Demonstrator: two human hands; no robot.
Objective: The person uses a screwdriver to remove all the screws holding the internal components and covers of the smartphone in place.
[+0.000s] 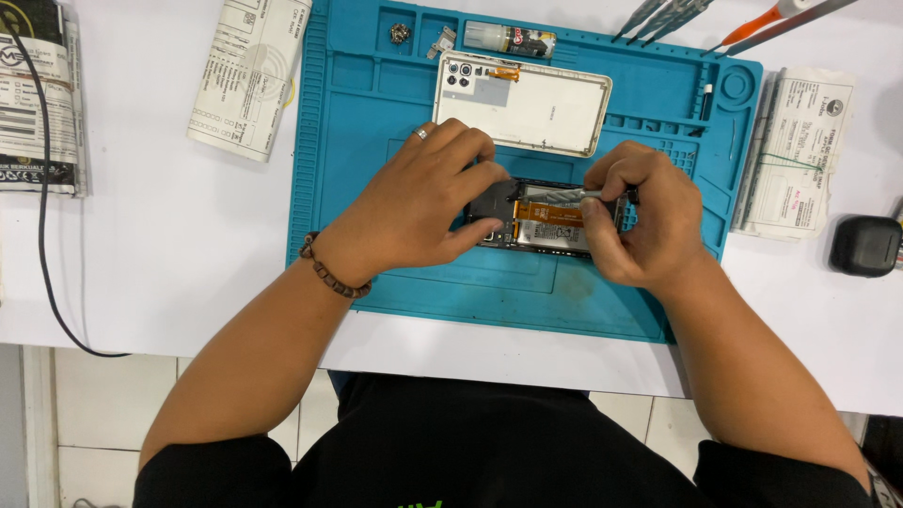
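Observation:
An opened phone point(546, 224) with an orange flex cable and a silver battery lies on the blue work mat point(376, 132). My left hand point(423, 202), with a ring and a beaded bracelet, grips the phone's left end. My right hand point(640, 216) holds a thin metal screwdriver point(564, 197) whose tip points left onto the phone's upper part. The phone's white back cover point(527, 103) lies inside up on the mat just beyond my hands.
A small bottle point(513, 39) and loose small metal parts point(401, 33) sit in the mat's top trays. More tools point(668, 17) lie top right. Rolled papers point(246, 71) rest left, another bundle point(795, 150) right, beside a black case point(865, 246). A black cable point(42, 188) runs down the left.

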